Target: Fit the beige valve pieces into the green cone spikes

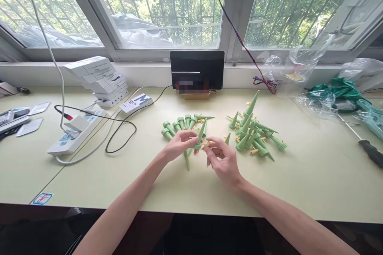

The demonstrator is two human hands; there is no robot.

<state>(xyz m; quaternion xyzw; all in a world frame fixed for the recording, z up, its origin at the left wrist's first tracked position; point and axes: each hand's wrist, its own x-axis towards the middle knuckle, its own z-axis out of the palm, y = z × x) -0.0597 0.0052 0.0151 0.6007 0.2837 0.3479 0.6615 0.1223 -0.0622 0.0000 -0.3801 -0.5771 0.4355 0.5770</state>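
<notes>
My left hand [183, 143] is closed around the wide end of a green plastic watering spike [202, 130], whose point is tilted up. On its side, my right hand [224, 159] pinches a small yellow valve [207, 144]; whether the valve is seated in the spike I cannot tell. Behind my left hand lies a fan of green spikes [180, 122], partly covered by that hand. To the right of my right hand is a loose heap of more green spikes [245, 127] with yellow valves sticking out. A single spike [228, 139] stands between my right hand and the heap.
A tablet [197, 69] leans at the back by the window. On the left are stacked white boxes [101, 77], a power strip [77, 131] and a looping black cable [131, 121]. A screwdriver [369, 153] and plastic bags [335, 91] lie at the right.
</notes>
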